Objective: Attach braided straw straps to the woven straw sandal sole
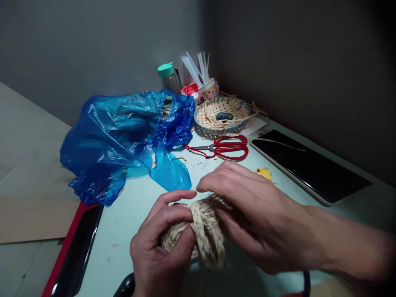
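Note:
A bundle of pale braided straw cord (208, 235) is held up over the near part of the table. My left hand (167, 235) is closed around its left side, with the thumb pressed on the front and fingers over the top. On the other side, my right hand (253, 210) has its fingers and thumb curled about the bundle's upper right part, partly hiding it. Strands loop down between the two hands. Just beyond them lie red-handled scissors (230, 147) with a red cord tied near the blades.
A crumpled blue plastic bag (123, 132) covers the table's left. Behind are a woven basket (222, 117) with a dark thread spool (224, 116), a cup of clear sticks (208, 88) and a green-lidded jar (168, 76). At right lies a dark-screened tablet (309, 163) near a yellow scrap (264, 174).

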`<action>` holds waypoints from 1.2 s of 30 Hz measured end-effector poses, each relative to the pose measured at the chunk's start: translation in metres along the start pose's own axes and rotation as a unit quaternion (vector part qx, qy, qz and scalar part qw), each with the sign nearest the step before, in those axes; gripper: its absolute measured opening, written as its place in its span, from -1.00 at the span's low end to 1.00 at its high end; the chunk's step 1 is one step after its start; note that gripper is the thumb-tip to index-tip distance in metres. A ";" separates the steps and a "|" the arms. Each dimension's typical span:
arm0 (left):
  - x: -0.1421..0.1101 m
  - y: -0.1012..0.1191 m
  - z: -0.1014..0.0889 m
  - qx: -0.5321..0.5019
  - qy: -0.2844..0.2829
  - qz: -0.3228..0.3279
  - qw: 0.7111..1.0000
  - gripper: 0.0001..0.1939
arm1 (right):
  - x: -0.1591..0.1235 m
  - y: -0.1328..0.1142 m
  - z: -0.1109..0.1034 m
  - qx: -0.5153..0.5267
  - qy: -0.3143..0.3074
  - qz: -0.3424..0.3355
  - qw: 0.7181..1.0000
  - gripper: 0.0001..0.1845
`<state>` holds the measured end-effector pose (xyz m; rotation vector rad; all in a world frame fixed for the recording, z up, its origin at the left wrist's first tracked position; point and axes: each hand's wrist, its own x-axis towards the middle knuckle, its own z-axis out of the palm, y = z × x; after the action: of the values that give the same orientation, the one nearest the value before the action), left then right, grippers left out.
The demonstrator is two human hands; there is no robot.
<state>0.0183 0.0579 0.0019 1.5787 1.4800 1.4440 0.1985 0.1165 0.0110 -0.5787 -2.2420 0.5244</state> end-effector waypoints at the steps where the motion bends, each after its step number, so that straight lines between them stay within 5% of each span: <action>1: 0.001 -0.001 -0.002 -0.006 -0.012 -0.007 1.000 -0.75 | 0.000 0.001 0.000 -0.004 -0.029 0.024 0.999 -0.74; 4: 0.001 -0.005 -0.007 -0.031 -0.039 -0.042 0.998 -0.80 | -0.001 0.001 -0.001 0.023 -0.087 0.094 0.991 -0.71; 9: 0.002 -0.010 -0.013 -0.068 -0.053 -0.082 0.993 -0.84 | -0.002 -0.003 -0.002 0.062 -0.084 0.137 0.985 -0.74; 17: 0.004 0.003 -0.005 -0.150 0.032 -0.162 0.975 -0.86 | 0.000 -0.004 -0.004 0.070 -0.057 0.158 0.983 -0.79; 24: 0.007 0.005 -0.003 -0.174 0.045 -0.197 0.964 -0.85 | 0.001 -0.002 -0.002 0.059 -0.055 0.131 0.988 -0.80; 30: 0.007 0.001 0.001 -0.186 0.057 -0.166 0.967 -0.87 | 0.001 0.003 0.003 -0.016 -0.035 0.037 0.999 -0.83; 36: 0.004 0.000 0.006 -0.075 0.051 -0.116 0.989 -0.84 | -0.001 0.003 0.005 -0.084 0.006 -0.022 0.996 -0.76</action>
<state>0.0235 0.0631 0.0012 1.2149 1.5186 1.4802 0.1962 0.1181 0.0059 -0.6140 -2.2959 0.3111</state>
